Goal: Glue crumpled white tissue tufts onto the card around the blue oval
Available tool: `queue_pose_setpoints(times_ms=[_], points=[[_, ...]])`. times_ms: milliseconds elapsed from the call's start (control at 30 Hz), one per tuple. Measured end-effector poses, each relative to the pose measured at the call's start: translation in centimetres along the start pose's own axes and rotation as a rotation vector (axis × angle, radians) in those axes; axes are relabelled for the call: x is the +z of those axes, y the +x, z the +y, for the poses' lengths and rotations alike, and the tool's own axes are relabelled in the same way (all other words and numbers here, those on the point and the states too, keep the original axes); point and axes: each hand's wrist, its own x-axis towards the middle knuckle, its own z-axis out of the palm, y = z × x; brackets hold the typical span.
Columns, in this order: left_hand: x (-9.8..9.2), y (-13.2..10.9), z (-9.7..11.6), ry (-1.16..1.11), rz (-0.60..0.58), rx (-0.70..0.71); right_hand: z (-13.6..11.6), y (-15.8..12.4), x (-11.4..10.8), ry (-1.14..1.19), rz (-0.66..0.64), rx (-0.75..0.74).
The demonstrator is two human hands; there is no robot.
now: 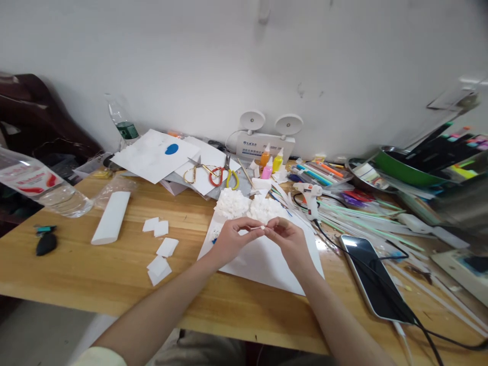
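Both forearms are stretched in from the bottom edge and angled towards each other. The left hand and right hand are held close together over the middle of the bench. The wrists are kept low and the palms are turned inward, knuckles up.

Now the room around them. The hands are poised over a white sheet, which is laid close to the bench's near edge and is bare beneath the wrists. Open wood is seen to the left, broken only by a white block and a scatter of paper squares. Things are tighter on the right: a phone with its cable is laid just off the sheet's corner, and a glue gun is stood farther back among loose sticks. Right behind the hands, two white fluffy lumps are set on the far end of the sheet, near the fingertips.

And the fingers: on the left hand, thumb and forefinger are pressed together on one end of a small white piece. The other end is pinched the same way by the right hand. The remaining fingers are loosely curled. The piece is held between the two hands, above the sheet and just in front of the lumps.
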Motion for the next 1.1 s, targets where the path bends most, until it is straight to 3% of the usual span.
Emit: queue_pose_setpoints(times_ms=[100,167,267,367,467,567,633,700,733,867,967,1100], points=[[-0.1,0.1,-0.2,0.014,0.025,-0.001,-1.0,0.1,-0.8,-0.114,-0.026,-0.008],[-0.1,0.2,-0.4,0.012,0.056,0.001,-1.9,-0.2,-2.4,-0.311,0.021,-0.039],[-0.2,0.3,-0.4,0.026,0.086,0.016,-2.6,-1.8,-6.6,-0.684,0.272,-0.08],[-0.1,0.3,-0.4,0.05,0.089,0.025,-1.8,-4.1,-11.9,-0.999,0.547,-0.1],[0.2,0.1,-0.4,0.058,0.077,0.047,0.0,-5.8,-16.3,-1.177,0.543,-0.121],[0.3,0.1,-0.6,0.091,0.064,0.061,0.7,-6.1,-18.1,-1.17,0.536,0.004],[0.3,0.1,-0.7,0.12,0.069,0.061,0.0,-5.7,-17.5,-1.079,0.607,-0.039],[0.3,0.2,-0.7,0.133,0.082,0.054,-1.3,-4.8,-15.6,-0.909,0.73,-0.122],[0.3,0.2,-0.8,0.135,0.088,0.051,-1.9,-4.3,-14.3,-0.808,0.723,-0.138],[0.1,0.4,-0.9,0.128,0.121,0.041,-4.0,-1.7,-7.8,-0.581,0.306,-0.19],[-0.2,0.6,-1.0,0.101,0.161,0.048,-4.5,0.1,-3.4,-0.506,0.072,-0.261],[-0.4,0.8,-1.1,0.07,0.214,0.074,-3.8,1.6,-0.5,-0.346,-0.124,-0.302]])
